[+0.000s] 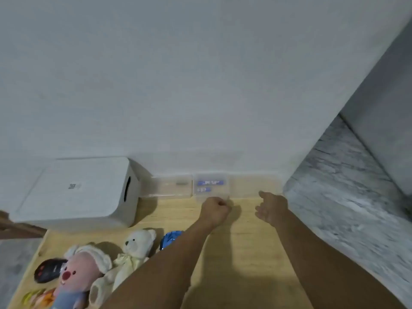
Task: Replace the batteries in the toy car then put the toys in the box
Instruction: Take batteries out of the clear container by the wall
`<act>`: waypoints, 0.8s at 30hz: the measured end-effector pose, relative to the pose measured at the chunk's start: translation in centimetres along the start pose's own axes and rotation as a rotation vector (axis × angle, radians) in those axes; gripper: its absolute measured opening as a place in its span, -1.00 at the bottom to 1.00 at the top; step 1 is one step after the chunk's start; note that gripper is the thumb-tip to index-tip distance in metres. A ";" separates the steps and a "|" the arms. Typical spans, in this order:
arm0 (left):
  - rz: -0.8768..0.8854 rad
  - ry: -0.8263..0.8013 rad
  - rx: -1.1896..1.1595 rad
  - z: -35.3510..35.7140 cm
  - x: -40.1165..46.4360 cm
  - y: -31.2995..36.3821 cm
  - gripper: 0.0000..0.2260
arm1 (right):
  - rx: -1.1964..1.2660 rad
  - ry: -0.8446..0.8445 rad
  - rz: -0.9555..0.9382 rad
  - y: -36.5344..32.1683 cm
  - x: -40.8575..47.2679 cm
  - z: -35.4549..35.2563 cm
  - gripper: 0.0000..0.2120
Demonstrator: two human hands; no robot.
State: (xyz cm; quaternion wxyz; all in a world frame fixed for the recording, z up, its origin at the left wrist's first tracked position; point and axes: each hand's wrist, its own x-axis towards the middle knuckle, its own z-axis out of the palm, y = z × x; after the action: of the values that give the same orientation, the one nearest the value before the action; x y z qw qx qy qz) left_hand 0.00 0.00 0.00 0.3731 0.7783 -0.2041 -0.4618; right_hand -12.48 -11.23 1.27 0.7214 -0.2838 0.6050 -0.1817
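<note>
1. Wooden table (pixel 245 253), wall behind it, grey marbled floor at 3 o'clock.
2. White lidded box (pixel 75 192), 9 o'clock, on table against the wall.
3. Plush toys at 7 o'clock: pink doll (pixel 75 277), white bear (pixel 133 248), black toy (pixel 48 269) at far left.
4. Blue toy car (pixel 170 238), just right of bear, partly hidden behind left forearm.
5. Clear cases along the wall at 12 o'clock; the middle case (pixel 210 186) holds blue batteries (pixel 210 182).
6. Left hand (pixel 215 210): curled into a fist just before the middle case; any object inside, cannot tell.
7. Right hand (pixel 272 207): fingers loose, spread, reaching toward the right case (pixel 254 185), holding nothing.
</note>
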 end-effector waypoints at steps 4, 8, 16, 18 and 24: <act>-0.223 -0.031 -0.446 2.2 1.6 1.5 -0.92 | 0.156 0.199 0.021 -0.4 2.6 -0.9 -0.59; -0.369 -0.016 -0.697 4.2 3.2 2.7 -0.87 | 0.208 0.155 0.028 -1.1 3.5 -1.4 -0.61; -0.500 -0.050 -0.945 6.9 6.2 2.7 -0.77 | 0.260 0.212 0.076 -1.5 5.9 -1.9 -0.84; -0.517 -0.029 -0.988 6.9 6.6 3.1 -0.81 | 0.264 0.213 0.060 -1.5 6.1 -1.8 -0.91; -0.488 0.041 -1.063 7.5 7.2 4.1 -0.88 | 0.224 0.227 0.050 -1.2 7.0 -2.2 -0.84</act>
State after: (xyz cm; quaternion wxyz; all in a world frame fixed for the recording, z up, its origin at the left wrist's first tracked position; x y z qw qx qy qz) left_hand -2.94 -10.36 -3.13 0.5993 0.5176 0.2480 -0.5581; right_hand -13.10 -16.87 -3.61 0.6798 -0.1642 0.6655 -0.2608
